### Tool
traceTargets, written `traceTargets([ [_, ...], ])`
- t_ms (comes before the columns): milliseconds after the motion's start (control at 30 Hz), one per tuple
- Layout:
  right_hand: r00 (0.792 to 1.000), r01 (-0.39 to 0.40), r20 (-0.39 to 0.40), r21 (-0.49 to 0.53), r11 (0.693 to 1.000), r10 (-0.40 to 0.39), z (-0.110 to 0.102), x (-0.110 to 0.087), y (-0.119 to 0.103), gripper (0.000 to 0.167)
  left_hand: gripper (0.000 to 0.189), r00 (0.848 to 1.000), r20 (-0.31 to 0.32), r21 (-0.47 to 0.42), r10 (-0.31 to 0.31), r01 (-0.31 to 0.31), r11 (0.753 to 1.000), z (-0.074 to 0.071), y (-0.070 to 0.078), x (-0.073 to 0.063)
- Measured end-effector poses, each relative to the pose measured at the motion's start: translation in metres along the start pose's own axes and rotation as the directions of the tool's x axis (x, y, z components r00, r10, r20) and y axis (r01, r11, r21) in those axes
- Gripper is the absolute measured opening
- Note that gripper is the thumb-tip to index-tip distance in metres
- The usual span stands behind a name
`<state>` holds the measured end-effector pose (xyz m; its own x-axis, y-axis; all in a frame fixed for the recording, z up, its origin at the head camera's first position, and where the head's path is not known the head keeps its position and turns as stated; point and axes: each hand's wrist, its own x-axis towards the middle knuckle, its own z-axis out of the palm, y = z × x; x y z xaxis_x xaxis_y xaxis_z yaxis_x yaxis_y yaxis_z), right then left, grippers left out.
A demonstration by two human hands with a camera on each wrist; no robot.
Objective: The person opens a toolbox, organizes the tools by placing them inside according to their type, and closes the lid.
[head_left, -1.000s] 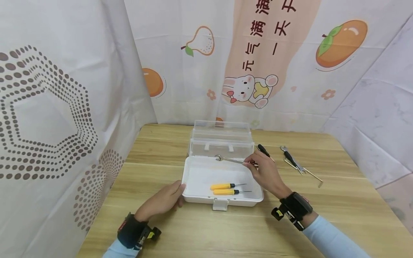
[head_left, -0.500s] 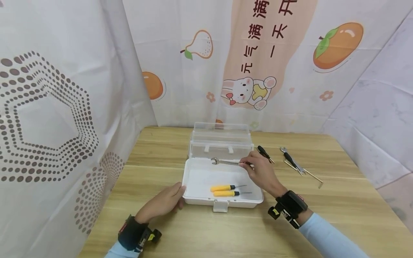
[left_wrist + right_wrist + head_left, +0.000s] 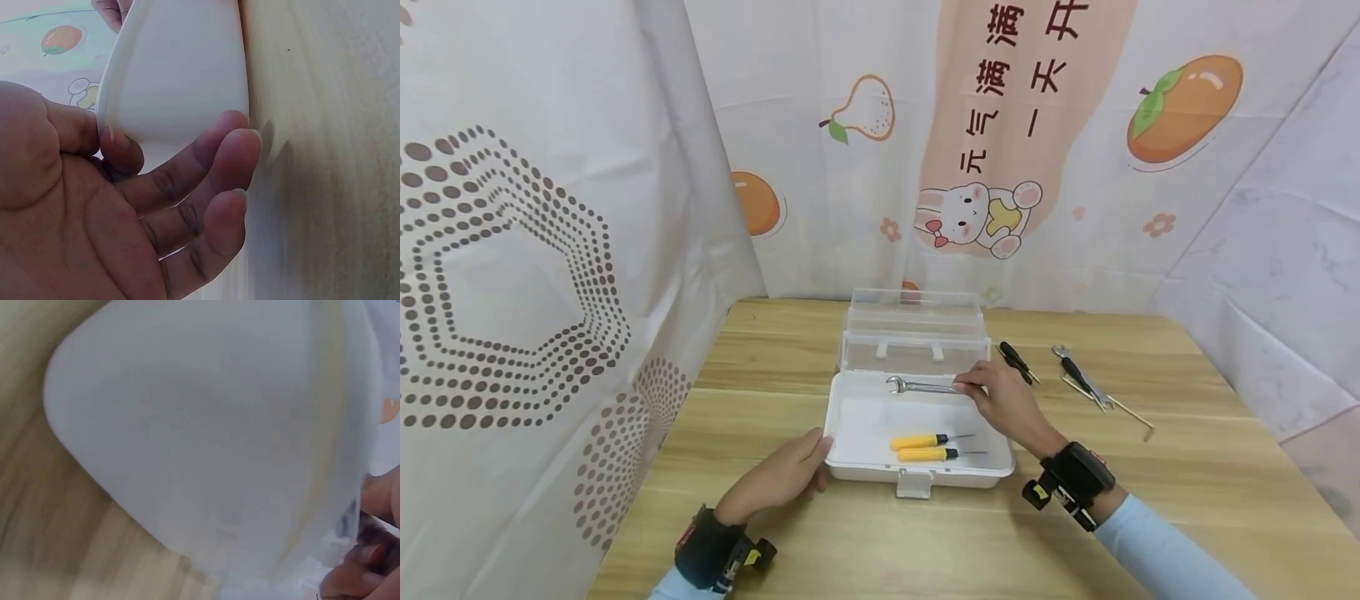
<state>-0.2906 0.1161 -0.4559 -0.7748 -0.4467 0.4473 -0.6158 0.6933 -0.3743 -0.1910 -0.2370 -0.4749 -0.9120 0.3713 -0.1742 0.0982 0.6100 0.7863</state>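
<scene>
Tabletop point(image 3: 865, 550): toolbox point(image 3: 859, 417), two screwdrivers point(image 3: 919, 442) inside, wrench point(image 3: 925, 387) pinched.

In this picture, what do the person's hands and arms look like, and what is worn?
The left hand and right hand are ungloved. Each has a black wrist band with a small black attachment marked yellow. The sleeves are light blue.

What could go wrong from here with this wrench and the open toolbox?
The right grip holds the open-end wrench with one end sticking out, so it might swing or slip. If dropped, it could knock the yellow-handled screwdrivers lying in the white toolbox.
</scene>
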Motion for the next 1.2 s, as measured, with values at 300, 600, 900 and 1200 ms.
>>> traceTargets([
  [300, 0.986, -0.137, 0.107, 0.048, 0.989, 0.131, -0.004, 0.006, 0.000, 0.009, 0.044, 1.000, 0.005, -0.001, -0.019, 0.019, 1.000, -0.002, 0.001, -0.002],
  [600, 0.957, -0.242, -0.126, 0.148, 0.959, 0.261, -0.024, -0.012, 0.029, 0.018, 0.044, 0.999, 0.004, -0.014, -0.034, 0.034, 0.999, -0.004, -0.001, -0.002],
  [900, 0.856, -0.512, 0.070, -0.029, 0.858, 0.513, -0.077, -0.051, 0.151, 0.050, 0.041, 1.000, -0.009, -0.032, -0.030, 0.029, 0.999, -0.003, -0.001, -0.005],
  [1200, 0.698, -0.675, 0.288, -0.042, 0.736, 0.656, -0.086, -0.102, 0.199, 0.057, 0.043, 1.000, 0.009, -0.019, -0.029, 0.029, 0.999, -0.001, -0.001, 0.000],
])
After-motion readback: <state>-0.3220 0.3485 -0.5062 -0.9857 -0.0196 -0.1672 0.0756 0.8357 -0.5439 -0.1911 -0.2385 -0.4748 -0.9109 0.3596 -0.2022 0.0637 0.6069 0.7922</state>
